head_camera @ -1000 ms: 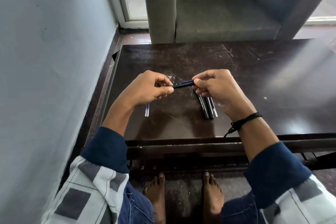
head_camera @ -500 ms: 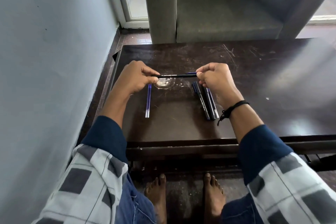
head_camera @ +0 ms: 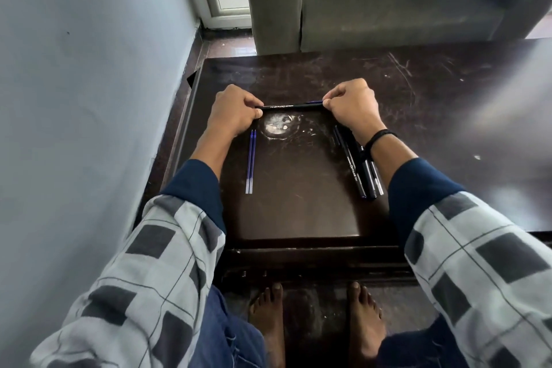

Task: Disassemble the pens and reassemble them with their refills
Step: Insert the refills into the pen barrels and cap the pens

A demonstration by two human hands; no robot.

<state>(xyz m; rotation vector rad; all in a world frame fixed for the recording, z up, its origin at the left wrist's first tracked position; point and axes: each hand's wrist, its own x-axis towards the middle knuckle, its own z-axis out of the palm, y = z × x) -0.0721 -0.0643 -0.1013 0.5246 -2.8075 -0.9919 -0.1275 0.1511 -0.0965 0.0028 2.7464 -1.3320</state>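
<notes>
While the left hand [head_camera: 236, 110] and right hand [head_camera: 352, 106] pinch opposite ends of a black pen [head_camera: 291, 105], it hangs level above the dark table [head_camera: 298, 212]. Below the left grip lie two blue refills [head_camera: 251, 161]; under the right wrist lie what look like three more pens [head_camera: 360, 167], partly hidden.

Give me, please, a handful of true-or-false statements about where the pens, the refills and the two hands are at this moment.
1. Both hands hold one black pen level above the table, the left hand at one end and the right hand at the other. True.
2. Two blue refills lie side by side below the left hand. True.
3. The refills lie on the grey armchair. False: they lie on the table.
4. The other pens lie grouped by the right wrist. True.
5. The right hand is empty. False: it pinches the pen's end.
</notes>
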